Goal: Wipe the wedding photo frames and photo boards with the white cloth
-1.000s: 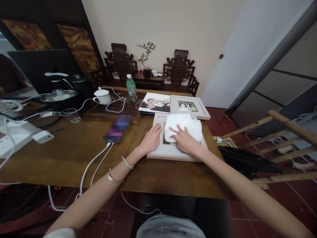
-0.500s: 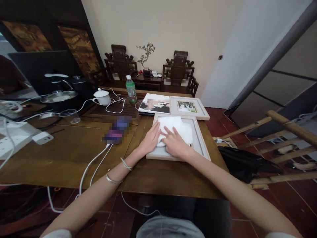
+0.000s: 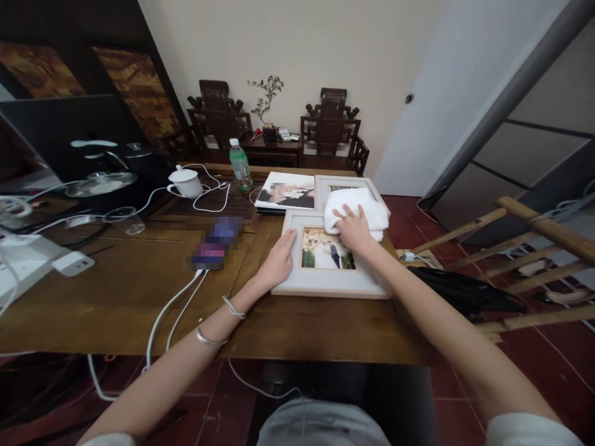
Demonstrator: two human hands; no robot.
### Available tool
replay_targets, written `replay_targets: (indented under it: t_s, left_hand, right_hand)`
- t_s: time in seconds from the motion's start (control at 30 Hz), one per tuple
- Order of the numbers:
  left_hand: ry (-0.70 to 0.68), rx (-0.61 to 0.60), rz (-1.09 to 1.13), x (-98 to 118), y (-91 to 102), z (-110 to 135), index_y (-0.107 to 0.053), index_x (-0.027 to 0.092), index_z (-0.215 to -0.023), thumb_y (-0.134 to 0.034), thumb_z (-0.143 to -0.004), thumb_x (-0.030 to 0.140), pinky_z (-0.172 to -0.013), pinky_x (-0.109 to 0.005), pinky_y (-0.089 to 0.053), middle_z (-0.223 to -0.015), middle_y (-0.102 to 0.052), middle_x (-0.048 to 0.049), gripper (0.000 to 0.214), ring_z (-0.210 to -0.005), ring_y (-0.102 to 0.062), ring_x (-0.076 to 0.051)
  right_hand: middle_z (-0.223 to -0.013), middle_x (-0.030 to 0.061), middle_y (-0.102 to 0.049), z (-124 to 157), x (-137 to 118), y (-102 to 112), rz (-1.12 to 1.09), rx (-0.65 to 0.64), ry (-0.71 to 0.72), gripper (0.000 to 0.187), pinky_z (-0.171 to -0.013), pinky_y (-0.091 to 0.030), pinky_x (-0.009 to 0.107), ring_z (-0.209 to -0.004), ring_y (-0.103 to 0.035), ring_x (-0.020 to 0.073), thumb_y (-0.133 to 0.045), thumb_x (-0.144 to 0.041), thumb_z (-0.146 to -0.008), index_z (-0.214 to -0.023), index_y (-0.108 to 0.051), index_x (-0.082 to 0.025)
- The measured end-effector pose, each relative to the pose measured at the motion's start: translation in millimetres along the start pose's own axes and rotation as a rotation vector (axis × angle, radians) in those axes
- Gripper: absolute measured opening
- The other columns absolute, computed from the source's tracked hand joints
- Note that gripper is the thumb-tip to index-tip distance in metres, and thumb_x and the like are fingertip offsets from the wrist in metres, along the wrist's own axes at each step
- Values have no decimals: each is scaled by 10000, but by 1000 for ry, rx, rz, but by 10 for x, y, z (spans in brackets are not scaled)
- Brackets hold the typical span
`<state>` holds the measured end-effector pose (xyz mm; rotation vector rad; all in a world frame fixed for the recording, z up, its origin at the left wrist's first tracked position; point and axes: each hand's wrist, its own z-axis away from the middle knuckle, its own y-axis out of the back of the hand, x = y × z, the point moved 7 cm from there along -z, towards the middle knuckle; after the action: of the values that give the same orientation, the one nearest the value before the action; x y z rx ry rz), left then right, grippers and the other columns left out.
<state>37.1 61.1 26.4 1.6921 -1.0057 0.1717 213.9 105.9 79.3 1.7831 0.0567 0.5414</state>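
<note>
A light wooden picture frame (image 3: 372, 288) lies on the table before me, its photo of people in a pale mat in plain view. My left hand (image 3: 277, 260) rests along the frame's left edge, fingers stretched out and close together. A bunched white cloth (image 3: 374, 214) is under my right hand (image 3: 354, 228), whose fingers spread over it and grip it near the frame's upper right corner. Behind it lies a second picture frame (image 3: 320, 186), partly covered by the cloth. A photo album or print (image 3: 297, 186) lies left of that second frame.
Left of the frames are a phone (image 3: 216, 244) with white cables, a lidded white cup (image 3: 185, 183), a green-labelled bottle (image 3: 240, 164) and a clear plastic cup (image 3: 125, 220). A white power strip (image 3: 28, 263) sits at far left. A wooden rack (image 3: 548, 229) stands right of the table.
My right hand has moved up and to the right with the white cloth, uncovering the near frame's photo. My left hand has come off the cloth and stays at the frame's left edge.
</note>
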Motion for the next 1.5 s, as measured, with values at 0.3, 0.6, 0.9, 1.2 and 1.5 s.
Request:
replay_targets:
  t_s: [0.3,0.6,0.9,1.2,1.5]
  left_hand:
    - [-4,49,9,1,-4,4,-400,70,-1355,-347,-755,29,-1148,-441,-232,-1429,-402,-150,603,-1356,-318,-234]
    - [-36,33,-20,13,-21,-17,-420,64,-1337,-353,-743,25,-1145,-451,-242,-1416,-419,-152,598,-1359,-308,-244]
    - [-45,-51,14,-13,-46,-11,-428,103,-1341,-348,-751,15,-1122,-518,-245,-1442,-380,-150,602,-1380,-261,-250]
    - [-57,6,-40,17,-29,-16,-489,68,-1276,-344,-754,12,-1135,-474,-258,-1377,-465,-164,544,-1352,-325,-245]
    - [-4,45,12,36,-31,-12,-500,76,-1272,-352,-744,13,-1131,-488,-260,-1377,-466,-152,553,-1355,-317,-251]
  right_hand:
    - [-1401,75,-466,625,323,77,21,-123,66,415,-1002,-334,507,-1317,-350,307,-397,10,-744,-975,-708,-140]
    - [-1305,101,-561,1588,-135,556,-156,-297,177,403,-1017,-372,464,-1263,-445,293,-426,9,-669,-904,-713,-149]
    - [-1348,136,-511,996,255,302,-110,-236,-28,419,-849,-463,426,-981,-637,289,-432,-48,-693,-981,-708,-176]
    - [-1392,66,-475,705,303,92,-112,-100,43,464,-979,-378,480,-1340,-322,298,-404,10,-691,-1014,-693,-156]
    - [-1394,97,-467,1637,-100,378,-144,-227,75,403,-1016,-345,544,-1336,-325,341,-437,6,-674,-915,-718,-152]
